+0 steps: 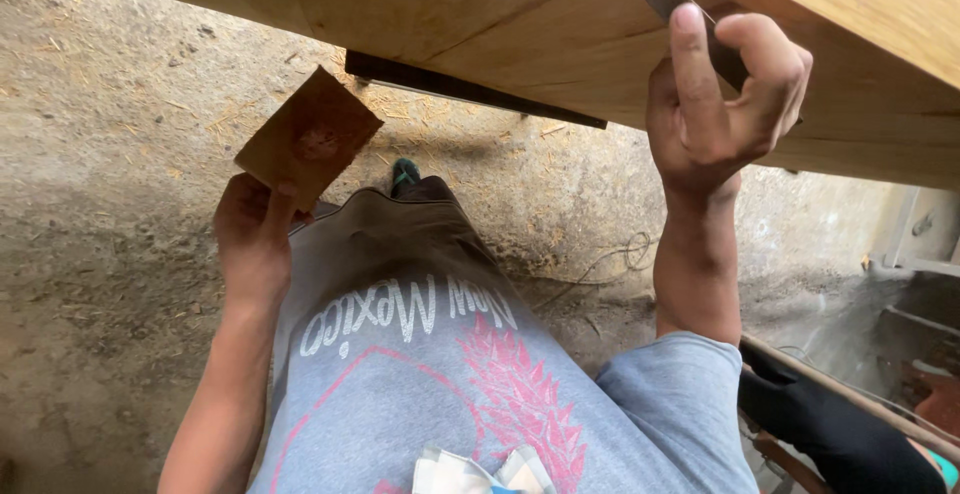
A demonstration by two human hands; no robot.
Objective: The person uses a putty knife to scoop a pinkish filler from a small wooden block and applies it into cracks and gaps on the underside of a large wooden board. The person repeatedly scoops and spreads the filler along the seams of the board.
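**Sandpaper in one hand, blade on the board in the other**

Pale wood fills the top of the view: a broad planed plank [520, 14] runs slantwise overhead, with a dark strip [470, 89] along its lower edge. Below it lies a dirt floor [110, 204] strewn with straw and shavings, with a thin cord [610, 259] trailing across it. The person's grey printed shirt [430, 374] takes up the lower middle.

The right hand [715, 104] is raised against the plank. Its forefinger is stretched straight up along a thin dark metal blade [690, 14], pressing it to the wood, while the other fingers curl loosely beside it.

The left hand [255, 239] is held lower, clear of the plank. Thumb and fingers pinch the bottom corner of a brown sheet of sandpaper [308, 139], which stands up tilted, with a worn patch at its middle.

A folded white cloth [470, 474] sits at the bottom edge.
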